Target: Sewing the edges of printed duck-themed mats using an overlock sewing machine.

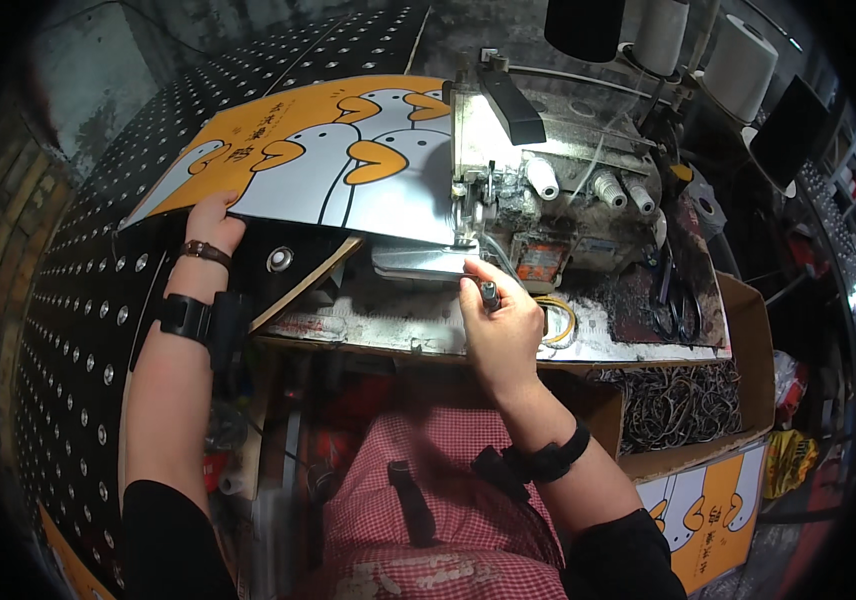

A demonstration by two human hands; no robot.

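Note:
An orange mat printed with white cartoon ducks (298, 160) lies flat, its right edge at the needle area of an overlock sewing machine (568, 190). My left hand (216, 222) is closed on the mat's near left edge, thumb on top and the other fingers hidden below. Just in front of the machine's metal plate (418, 260), my right hand (504, 325) is closed round a slim dark tool with a round end (490, 294). What kind of tool it is cannot be made out. The fingertips come close to the mat's near right corner.
White thread cones (741, 68) stand behind the machine. Scissors (676, 305) lie at the table's right. A cardboard box (748, 350) holds dark trimmings (683, 405), with another duck mat (713, 515) below. A black studded surface (88, 330) stretches along the left.

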